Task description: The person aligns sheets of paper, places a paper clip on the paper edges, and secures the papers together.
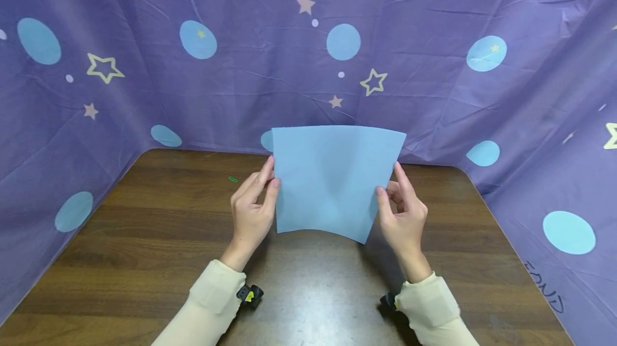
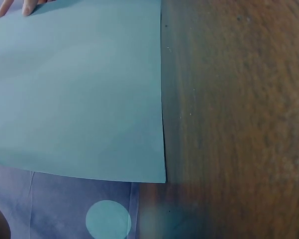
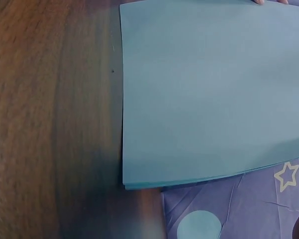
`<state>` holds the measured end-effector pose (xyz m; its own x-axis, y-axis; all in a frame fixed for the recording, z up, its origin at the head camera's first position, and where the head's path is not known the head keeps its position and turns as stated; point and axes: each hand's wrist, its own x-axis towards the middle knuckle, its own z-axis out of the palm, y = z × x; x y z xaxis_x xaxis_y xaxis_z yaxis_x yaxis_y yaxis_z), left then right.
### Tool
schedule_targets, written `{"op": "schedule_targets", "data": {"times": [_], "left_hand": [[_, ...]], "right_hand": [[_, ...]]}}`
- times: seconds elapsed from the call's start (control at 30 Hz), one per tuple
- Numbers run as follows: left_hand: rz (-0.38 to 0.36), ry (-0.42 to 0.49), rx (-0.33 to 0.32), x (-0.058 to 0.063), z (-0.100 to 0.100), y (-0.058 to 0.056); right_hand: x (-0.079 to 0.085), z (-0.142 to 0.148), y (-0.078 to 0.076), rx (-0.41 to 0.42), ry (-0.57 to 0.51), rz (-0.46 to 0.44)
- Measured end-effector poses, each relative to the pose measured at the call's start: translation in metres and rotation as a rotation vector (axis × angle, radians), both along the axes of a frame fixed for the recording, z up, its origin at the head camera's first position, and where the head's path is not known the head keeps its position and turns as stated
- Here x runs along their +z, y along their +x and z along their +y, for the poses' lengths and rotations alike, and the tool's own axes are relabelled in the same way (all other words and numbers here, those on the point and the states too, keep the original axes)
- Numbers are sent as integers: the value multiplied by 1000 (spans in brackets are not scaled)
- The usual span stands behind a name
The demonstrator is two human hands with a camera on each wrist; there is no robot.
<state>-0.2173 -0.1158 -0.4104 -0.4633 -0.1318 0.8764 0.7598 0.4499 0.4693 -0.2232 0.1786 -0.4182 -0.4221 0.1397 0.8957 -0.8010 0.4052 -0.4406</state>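
Note:
Light blue paper (image 1: 332, 180) stands raised and slightly bowed over the table, its lower edge curving. At its left edge my left hand (image 1: 253, 209) pinches it between thumb and fingers. My right hand (image 1: 405, 215) pinches the opposite edge in the same way. In the left wrist view, the paper (image 2: 84, 94) fills the upper left, with fingertips (image 2: 27, 7) at its far edge. Along the bottom of the paper (image 3: 209, 94) in the right wrist view, the edge looks layered, like more than one sheet. The fingers behind the paper are partly hidden.
A small green paper clip (image 1: 232, 179) lies on the brown wooden table (image 1: 159, 249), left of the paper and toward the back. Purple cloth (image 1: 270, 67) with stars and blue dots hangs behind the table and along both sides.

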Motion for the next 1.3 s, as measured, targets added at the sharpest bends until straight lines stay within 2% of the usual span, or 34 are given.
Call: {"op": "schedule_targets", "data": {"times": [0.73, 1.3], "left_hand": [[20, -5, -14, -3, 1, -3], [18, -7, 1, -2, 0, -1]], "right_hand": [[-15, 6, 4, 2, 46, -15], [-25, 9, 11, 53, 108, -39]]}}
